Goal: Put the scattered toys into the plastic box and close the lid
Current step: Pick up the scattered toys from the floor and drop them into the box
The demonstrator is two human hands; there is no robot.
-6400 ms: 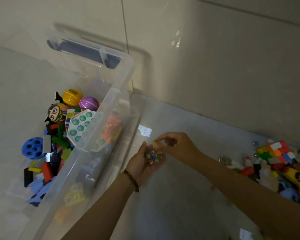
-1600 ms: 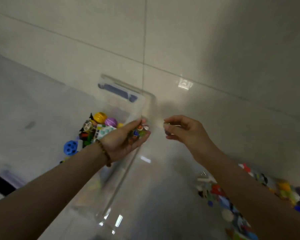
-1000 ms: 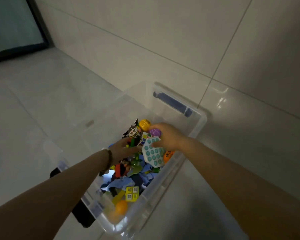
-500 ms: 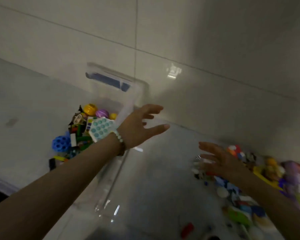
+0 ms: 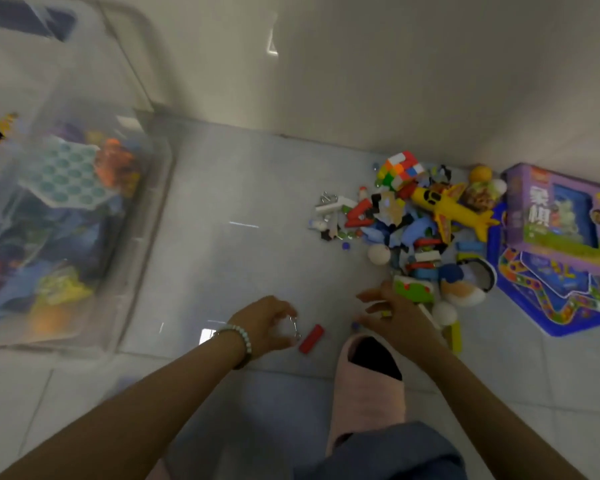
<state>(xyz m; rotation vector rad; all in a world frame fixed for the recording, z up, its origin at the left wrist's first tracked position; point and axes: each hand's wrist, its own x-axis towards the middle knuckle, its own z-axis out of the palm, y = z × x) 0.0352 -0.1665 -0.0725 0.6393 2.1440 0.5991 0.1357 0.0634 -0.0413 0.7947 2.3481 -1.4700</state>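
Note:
The clear plastic box [image 5: 160,188] stands at the left with many toys inside and no lid on it. The scattered toys [image 5: 409,223] lie in a heap at the right by the wall, among them a yellow toy plane [image 5: 447,206] and a colour cube [image 5: 400,168]. My left hand [image 5: 264,323] is low over the floor, its fingers curled round a small metal piece [image 5: 294,328]. A red block [image 5: 311,338] lies just right of it. My right hand [image 5: 392,315] hovers with spread fingers at the near edge of the heap, beside a green toy [image 5: 414,289].
A purple toy carton [image 5: 561,216] and a blue game board [image 5: 568,296] lie at the far right. White balls [image 5: 379,253] sit in the heap. My foot in a pink slipper [image 5: 368,386] stands between my arms. The wall runs behind the heap.
My view has dropped from the box to the floor. Both hands came down from box height; the left now curls round a small metal piece and the right has reached the near toys.

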